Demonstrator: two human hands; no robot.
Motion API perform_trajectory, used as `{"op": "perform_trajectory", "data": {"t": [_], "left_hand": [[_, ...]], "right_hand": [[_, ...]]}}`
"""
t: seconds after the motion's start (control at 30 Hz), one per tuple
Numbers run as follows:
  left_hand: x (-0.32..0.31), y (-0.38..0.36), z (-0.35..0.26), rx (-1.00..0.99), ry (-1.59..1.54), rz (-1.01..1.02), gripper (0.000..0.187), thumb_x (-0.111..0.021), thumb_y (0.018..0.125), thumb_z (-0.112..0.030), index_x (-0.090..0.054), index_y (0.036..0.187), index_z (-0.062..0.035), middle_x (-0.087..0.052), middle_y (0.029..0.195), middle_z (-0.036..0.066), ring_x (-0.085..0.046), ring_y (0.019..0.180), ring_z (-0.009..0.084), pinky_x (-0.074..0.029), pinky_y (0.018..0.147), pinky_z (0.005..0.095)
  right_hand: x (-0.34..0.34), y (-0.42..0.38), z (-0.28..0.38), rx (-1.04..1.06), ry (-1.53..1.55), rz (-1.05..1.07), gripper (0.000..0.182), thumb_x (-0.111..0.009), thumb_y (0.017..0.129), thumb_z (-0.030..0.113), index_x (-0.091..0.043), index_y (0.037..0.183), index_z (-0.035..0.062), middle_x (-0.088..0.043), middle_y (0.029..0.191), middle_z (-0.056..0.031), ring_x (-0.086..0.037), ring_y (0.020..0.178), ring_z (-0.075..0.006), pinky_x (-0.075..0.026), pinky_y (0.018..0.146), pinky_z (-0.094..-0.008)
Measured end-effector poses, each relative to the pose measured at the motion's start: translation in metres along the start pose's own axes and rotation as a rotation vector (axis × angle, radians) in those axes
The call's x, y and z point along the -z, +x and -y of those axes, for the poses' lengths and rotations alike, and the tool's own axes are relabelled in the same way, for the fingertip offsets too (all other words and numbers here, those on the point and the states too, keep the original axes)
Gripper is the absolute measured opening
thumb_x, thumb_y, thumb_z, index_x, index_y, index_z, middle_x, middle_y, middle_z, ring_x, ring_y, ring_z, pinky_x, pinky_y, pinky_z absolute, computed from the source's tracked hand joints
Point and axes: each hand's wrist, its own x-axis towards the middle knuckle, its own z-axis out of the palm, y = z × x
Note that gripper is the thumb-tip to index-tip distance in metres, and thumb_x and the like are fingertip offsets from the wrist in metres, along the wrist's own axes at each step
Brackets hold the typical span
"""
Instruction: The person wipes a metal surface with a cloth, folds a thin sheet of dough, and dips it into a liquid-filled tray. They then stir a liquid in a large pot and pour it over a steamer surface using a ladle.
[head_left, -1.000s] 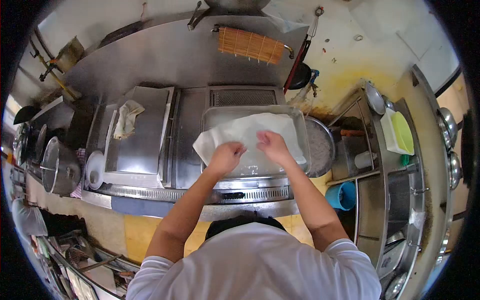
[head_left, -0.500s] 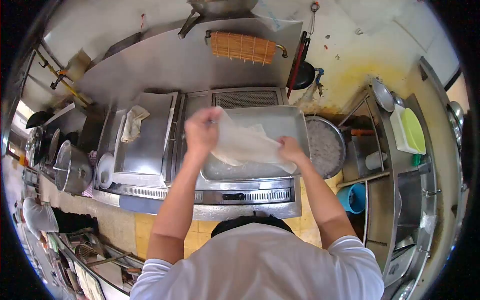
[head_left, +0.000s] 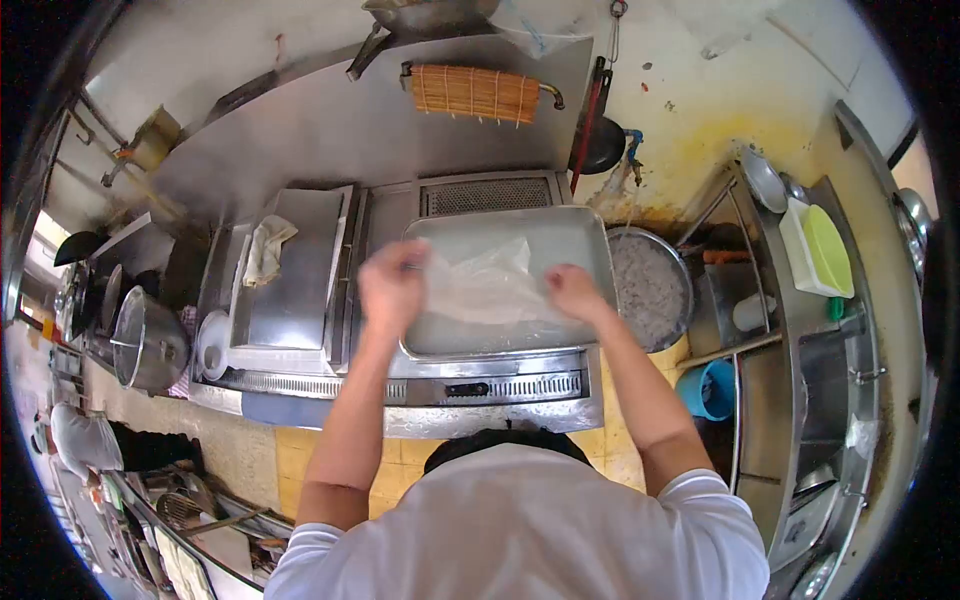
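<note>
A thin, whitish, see-through sheet (head_left: 480, 288) hangs crumpled between my two hands, over a shallow metal tray (head_left: 570, 232) on the steel counter. My left hand (head_left: 391, 290), blurred by motion, is closed at the sheet's left end, just past the tray's left rim. At the other end, my right hand (head_left: 574, 292) has its fingers pinched on the sheet's edge, above the right part of the tray. Part of the sheet stands up in a wrinkled peak near the right hand. The tray's bottom looks pale and wet.
Right of the tray stands a round metal basin (head_left: 650, 285) of greyish, lumpy content. A folded cloth (head_left: 268, 250) lies on the steel lid (head_left: 290, 310) at left. A blue bucket (head_left: 706, 390) sits low at right. Another person (head_left: 90, 437) is at far left.
The sheet has come down and spread lower over the tray, its raised left corner gone. Both hands have shifted slightly left, and the left hand is lower.
</note>
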Motion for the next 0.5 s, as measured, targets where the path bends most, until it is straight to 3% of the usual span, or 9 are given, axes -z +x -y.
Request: {"op": "perform_trajectory", "data": {"t": [0.03, 0.1, 0.17, 0.2, 0.27, 0.3, 0.33, 0.43, 0.5], "left_hand": [[-0.021, -0.009, -0.014, -0.039, 0.036, 0.068, 0.028, -0.060, 0.078, 0.004, -0.076, 0.099, -0.0029, -0.076, 0.097, 0.015, -0.075, 0.090, 0.0260, -0.058, 0.082, 0.0364], [-0.047, -0.018, -0.049, -0.173, 0.101, 0.167, 0.030, -0.060, 0.076, 0.004, -0.077, 0.099, -0.0048, -0.076, 0.100, 0.015, -0.075, 0.094, 0.0276, -0.058, 0.084, 0.0374], [-0.032, -0.008, -0.052, -0.210, 0.065, 0.111, 0.029, -0.060, 0.076, 0.007, -0.077, 0.097, -0.0034, -0.076, 0.097, 0.013, -0.074, 0.092, 0.0256, -0.057, 0.084, 0.0350], [-0.019, 0.001, -0.050, -0.231, 0.046, 0.089, 0.029, -0.060, 0.076, 0.008, -0.077, 0.096, -0.0027, -0.077, 0.095, 0.012, -0.073, 0.091, 0.0246, -0.057, 0.084, 0.0338], [0.025, 0.024, -0.033, -0.016, -0.107, -0.151, 0.026, -0.059, 0.083, 0.008, -0.077, 0.098, -0.0029, -0.076, 0.093, 0.015, -0.074, 0.087, 0.0199, -0.058, 0.083, 0.0334], [0.048, 0.032, -0.034, 0.123, -0.206, -0.193, 0.022, -0.059, 0.085, 0.007, -0.076, 0.097, 0.0003, -0.076, 0.093, 0.015, -0.072, 0.087, 0.0163, -0.057, 0.082, 0.0312], [0.066, 0.033, -0.040, 0.222, -0.045, -0.160, 0.024, -0.057, 0.082, 0.009, -0.075, 0.097, 0.0014, -0.076, 0.096, 0.015, -0.073, 0.090, 0.0179, -0.057, 0.083, 0.0318], [0.025, 0.010, 0.009, -0.006, 0.045, -0.096, 0.028, -0.058, 0.079, 0.007, -0.075, 0.099, -0.0011, -0.076, 0.096, 0.015, -0.074, 0.090, 0.0227, -0.058, 0.083, 0.0345], [-0.013, -0.010, -0.007, -0.014, 0.042, 0.061, 0.031, -0.058, 0.076, 0.005, -0.076, 0.099, -0.0036, -0.076, 0.099, 0.015, -0.074, 0.093, 0.0276, -0.058, 0.085, 0.0374]], "right_hand": [[-0.015, 0.009, 0.029, 0.125, 0.184, -0.129, 0.026, -0.064, 0.078, 0.005, -0.071, 0.103, -0.0011, -0.073, 0.094, -0.0195, -0.070, 0.091, -0.0294, -0.054, 0.081, -0.0404], [-0.006, 0.005, 0.125, 0.256, 0.457, -0.087, 0.031, -0.062, 0.081, 0.006, -0.069, 0.110, -0.0033, -0.073, 0.101, -0.0209, -0.070, 0.097, -0.0292, -0.054, 0.085, -0.0395], [-0.015, 0.001, 0.138, 0.092, 0.415, 0.128, 0.031, -0.059, 0.083, 0.006, -0.069, 0.111, -0.0039, -0.073, 0.103, -0.0220, -0.070, 0.099, -0.0293, -0.054, 0.088, -0.0398], [-0.018, -0.004, 0.140, 0.005, 0.396, 0.230, 0.031, -0.058, 0.084, 0.006, -0.068, 0.112, -0.0043, -0.072, 0.104, -0.0225, -0.069, 0.100, -0.0294, -0.053, 0.089, -0.0399], [-0.044, -0.001, 0.042, 0.077, 0.082, -0.076, 0.025, -0.054, 0.086, 0.006, -0.069, 0.103, -0.0044, -0.072, 0.099, -0.0214, -0.069, 0.096, -0.0317, -0.054, 0.087, -0.0422], [-0.031, -0.003, 0.000, -0.001, -0.024, 0.004, 0.025, -0.056, 0.085, 0.004, -0.069, 0.105, -0.0034, -0.072, 0.099, -0.0215, -0.069, 0.097, -0.0326, -0.053, 0.088, -0.0423], [-0.018, -0.004, -0.026, -0.078, -0.129, 0.086, 0.027, -0.057, 0.083, 0.003, -0.070, 0.106, -0.0023, -0.072, 0.099, -0.0216, -0.069, 0.097, -0.0336, -0.053, 0.088, -0.0425], [0.014, -0.011, -0.005, -0.169, -0.193, 0.172, 0.031, -0.062, 0.079, 0.003, -0.071, 0.109, -0.0007, -0.072, 0.100, -0.0208, -0.069, 0.100, -0.0339, -0.053, 0.089, -0.0423], [-0.002, -0.001, 0.051, 0.109, 0.076, -0.068, 0.034, -0.065, 0.076, 0.001, -0.070, 0.110, -0.0006, -0.072, 0.100, -0.0192, -0.069, 0.098, -0.0311, -0.053, 0.088, -0.0411]]}}
